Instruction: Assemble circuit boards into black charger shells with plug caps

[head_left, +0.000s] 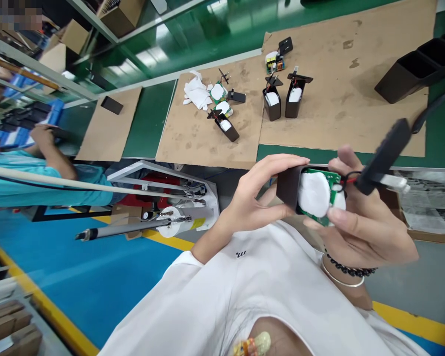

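The left hand (252,198) is clamped around a dark, rectangular, open-ended plastic case (288,190), thumb and fingers on opposite sides, while the right hand (371,222) pinches a green circuit board (334,179) with a round white pad (314,195) on its face. The board sits at the case's mouth, partly outside it, above the lap and just off the bench edge; how deep it goes is hidden. A flat black plastic plate (383,158), joined by thin red and black wires, juts up in front of the right hand, covering some of its fingers, with a white plug (395,183) beside it. Beyond, on brown cardboard sheeting (319,123), are two dark cases with white-padded contents (272,109) (294,106) side by side, and a loose board with yellow parts (274,63) behind them. Farther left lie another filled case (226,127), two white-padded boards (218,92) (223,108) and crumpled white gloves (196,94). Joined black open boxes (400,79) occupy the right end. At far left, a co-worker in turquoise (59,168) sits beyond a white metal frame (211,198).
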